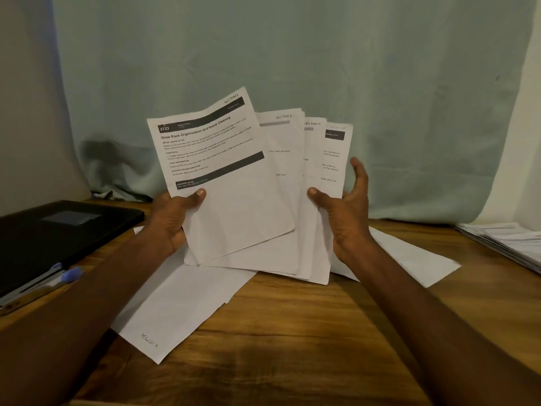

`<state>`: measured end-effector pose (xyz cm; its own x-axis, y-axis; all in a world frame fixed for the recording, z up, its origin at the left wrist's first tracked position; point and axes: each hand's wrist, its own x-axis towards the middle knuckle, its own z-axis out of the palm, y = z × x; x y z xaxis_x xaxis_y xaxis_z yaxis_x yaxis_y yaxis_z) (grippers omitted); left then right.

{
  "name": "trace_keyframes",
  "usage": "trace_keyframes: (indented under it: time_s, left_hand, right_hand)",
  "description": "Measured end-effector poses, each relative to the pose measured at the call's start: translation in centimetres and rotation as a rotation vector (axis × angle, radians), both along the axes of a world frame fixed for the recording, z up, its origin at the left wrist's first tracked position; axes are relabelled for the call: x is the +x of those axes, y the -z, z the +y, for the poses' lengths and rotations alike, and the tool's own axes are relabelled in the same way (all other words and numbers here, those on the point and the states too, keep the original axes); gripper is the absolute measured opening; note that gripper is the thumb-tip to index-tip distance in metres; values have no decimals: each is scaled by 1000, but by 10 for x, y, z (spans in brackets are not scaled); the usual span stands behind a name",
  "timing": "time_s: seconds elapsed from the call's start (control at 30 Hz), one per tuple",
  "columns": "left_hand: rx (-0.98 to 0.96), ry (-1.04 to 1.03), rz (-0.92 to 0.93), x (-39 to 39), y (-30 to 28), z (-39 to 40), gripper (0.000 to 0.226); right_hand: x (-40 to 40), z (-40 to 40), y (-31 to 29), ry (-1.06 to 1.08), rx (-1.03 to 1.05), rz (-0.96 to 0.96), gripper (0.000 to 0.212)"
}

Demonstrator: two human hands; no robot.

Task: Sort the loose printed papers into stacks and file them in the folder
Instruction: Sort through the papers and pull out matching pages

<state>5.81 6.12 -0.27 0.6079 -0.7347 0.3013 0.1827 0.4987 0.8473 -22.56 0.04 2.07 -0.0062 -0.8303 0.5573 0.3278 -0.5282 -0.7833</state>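
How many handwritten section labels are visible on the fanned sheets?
4: SECTION 1 on the front sheet, SECTION 2 behind it, SECTION 4 further right, and a blurred label on the rightmost sheet. Overlapped sheets may hide more.

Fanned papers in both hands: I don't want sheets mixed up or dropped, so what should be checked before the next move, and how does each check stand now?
1. Left hand grips the "Shoe Rack Organization" sheet, thumb on its face: ok.
2. Right hand secures the fanned sheets: thumb pinches, fingers spread open: not ok.
3. Handwritten section labels readable: Sections 1, 2 and 4 yes, the rightmost blurred: cannot tell.
4. Black folder open to receive papers: it lies closed: not ok.
5. Loose sheets on the wooden table gathered: several lie under the hands: not ok.
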Motion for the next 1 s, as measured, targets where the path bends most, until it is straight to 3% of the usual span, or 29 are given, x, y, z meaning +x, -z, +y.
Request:
trace_keyframes:
  time_s: [0.07, 0.13, 0.27, 0.33, 0.67, 1.0]
  left_hand:
    - [3, -10, -7, -1, 0, -1, 37]
    - [1, -7, -11, -1, 1, -2, 39]
    - [-17, 9, -22, -3, 2, -1, 38]
    - [-35, 30, -21, -4, 1, 0, 37]
    - [-79, 116, -33, -6, -1, 3, 39]
    - [-71, 105, -53, -9, -2, 5, 42]
  right_hand:
    - [-1, -2, 2, -7, -65, 2, 104]
    - [0, -3, 3, 31, -127, 40, 97]
    - [3, -2, 3, 129, -133, 121, 37]
    - [5, -3, 4, 120, -90, 121, 25]
    - [6, -8, 5, 97, -52, 109, 26]
    - [8, -2, 3, 28, -4, 177, 11]
